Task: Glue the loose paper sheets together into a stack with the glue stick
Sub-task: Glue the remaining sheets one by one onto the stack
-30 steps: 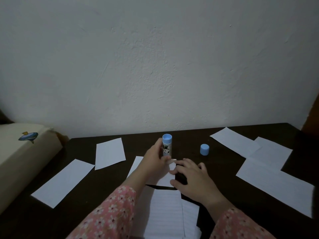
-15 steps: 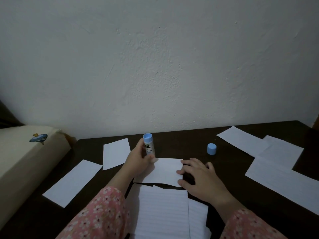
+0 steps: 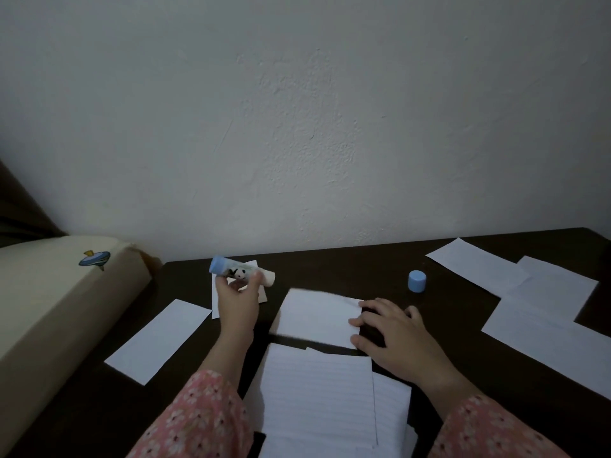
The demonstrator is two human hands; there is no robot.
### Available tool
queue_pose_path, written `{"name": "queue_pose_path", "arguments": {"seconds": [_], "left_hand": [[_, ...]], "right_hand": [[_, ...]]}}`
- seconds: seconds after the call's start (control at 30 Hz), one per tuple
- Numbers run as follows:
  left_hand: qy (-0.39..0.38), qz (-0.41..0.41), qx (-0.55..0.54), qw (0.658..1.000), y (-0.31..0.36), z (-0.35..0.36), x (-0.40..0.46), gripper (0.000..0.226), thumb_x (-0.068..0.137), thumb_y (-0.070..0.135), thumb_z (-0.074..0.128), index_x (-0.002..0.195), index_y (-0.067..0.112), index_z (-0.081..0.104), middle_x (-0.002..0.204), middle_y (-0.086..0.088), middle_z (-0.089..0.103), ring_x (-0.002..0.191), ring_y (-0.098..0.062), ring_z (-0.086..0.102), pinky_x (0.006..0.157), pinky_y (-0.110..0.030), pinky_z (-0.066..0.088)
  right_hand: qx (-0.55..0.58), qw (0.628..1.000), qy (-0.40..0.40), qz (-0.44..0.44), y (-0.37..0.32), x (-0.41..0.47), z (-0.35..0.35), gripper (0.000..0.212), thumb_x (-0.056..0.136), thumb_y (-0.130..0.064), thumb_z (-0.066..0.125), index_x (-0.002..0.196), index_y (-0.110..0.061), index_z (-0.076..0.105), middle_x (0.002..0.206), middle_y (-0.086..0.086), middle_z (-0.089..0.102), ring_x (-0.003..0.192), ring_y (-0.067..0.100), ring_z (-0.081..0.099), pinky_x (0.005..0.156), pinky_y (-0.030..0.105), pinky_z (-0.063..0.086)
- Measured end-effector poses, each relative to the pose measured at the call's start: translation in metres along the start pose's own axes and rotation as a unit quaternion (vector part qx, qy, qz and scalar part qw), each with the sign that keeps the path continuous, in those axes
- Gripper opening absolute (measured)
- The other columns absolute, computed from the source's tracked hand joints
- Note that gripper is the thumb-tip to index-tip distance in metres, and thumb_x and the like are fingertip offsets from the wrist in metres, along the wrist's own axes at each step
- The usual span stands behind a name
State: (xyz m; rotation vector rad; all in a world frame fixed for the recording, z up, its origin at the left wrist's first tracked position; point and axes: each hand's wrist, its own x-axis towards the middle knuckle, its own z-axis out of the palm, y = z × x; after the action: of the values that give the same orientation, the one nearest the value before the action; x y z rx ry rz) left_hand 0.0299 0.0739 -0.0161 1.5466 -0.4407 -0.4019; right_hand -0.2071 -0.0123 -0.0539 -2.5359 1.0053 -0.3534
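Lifting off the small sheet (image 3: 317, 317) and swinging left, the left hand (image 3: 236, 300) now pinches the glue stick (image 3: 241, 274) sideways in the air, while the right hand (image 3: 395, 335) presses flat fingers on that sheet's right edge, so the gluing looks done.

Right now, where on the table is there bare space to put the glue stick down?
Bare table runs along the wall, from the glue stick in the left hand to the cap. A smaller gap lies between the right hand and the right sheets. The near middle is crowded with lined sheets.
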Motion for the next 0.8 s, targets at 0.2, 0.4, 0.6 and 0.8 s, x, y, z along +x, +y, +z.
{"name": "queue_pose_path", "arguments": {"seconds": [0.2, 0.4, 0.6, 0.8], "left_hand": [[-0.097, -0.12, -0.14, 0.978, -0.001, 0.002, -0.039, 0.043, 0.086, 0.025, 0.065, 0.127, 0.016, 0.052, 0.098, -0.007, 0.065, 0.073, -0.014, 0.059, 0.062, -0.027, 0.047], [-0.206, -0.226, -0.26, 0.916, -0.006, 0.019, -0.089, 0.031, 0.09, 0.012, 0.062, 0.12, 0.01, 0.057, 0.108, -0.014, 0.067, 0.069, -0.013, 0.064, 0.063, -0.025, 0.053], [-0.195, -0.229, -0.201, 0.932, -0.011, 0.008, -0.091, 0.031, 0.09, 0.011, 0.064, 0.119, 0.011, 0.056, 0.114, -0.02, 0.066, 0.081, -0.016, 0.06, 0.065, -0.022, 0.051], [-0.193, -0.139, -0.039, 0.97, 0.021, -0.004, -0.071, 0.037, 0.088, 0.026, 0.066, 0.121, 0.016, 0.053, 0.106, -0.008, 0.068, 0.083, -0.02, 0.064, 0.065, -0.028, 0.05]], "right_hand": [[-0.038, 0.999, -0.029, 0.025, -0.006, -0.002, -0.005, 0.048, 0.097, -0.058, 0.031, 0.145, -0.052, 0.024, 0.148, -0.014, 0.021, 0.14, 0.006, 0.014, 0.119, 0.046, 0.006], [-0.033, 0.999, 0.012, 0.026, -0.004, 0.0, -0.002, 0.049, 0.097, -0.052, 0.038, 0.144, -0.038, 0.033, 0.154, -0.015, 0.024, 0.144, 0.007, 0.012, 0.117, 0.042, 0.014], [-0.055, 0.998, 0.009, 0.016, -0.001, 0.0, 0.001, 0.047, 0.096, -0.054, 0.038, 0.142, -0.041, 0.037, 0.148, -0.014, 0.031, 0.14, 0.007, 0.019, 0.116, 0.042, 0.015], [-0.031, 0.997, 0.069, 0.032, -0.002, -0.001, 0.001, 0.048, 0.096, -0.051, 0.044, 0.142, -0.038, 0.036, 0.144, -0.011, 0.031, 0.137, 0.008, 0.024, 0.112, 0.034, 0.024]]}}
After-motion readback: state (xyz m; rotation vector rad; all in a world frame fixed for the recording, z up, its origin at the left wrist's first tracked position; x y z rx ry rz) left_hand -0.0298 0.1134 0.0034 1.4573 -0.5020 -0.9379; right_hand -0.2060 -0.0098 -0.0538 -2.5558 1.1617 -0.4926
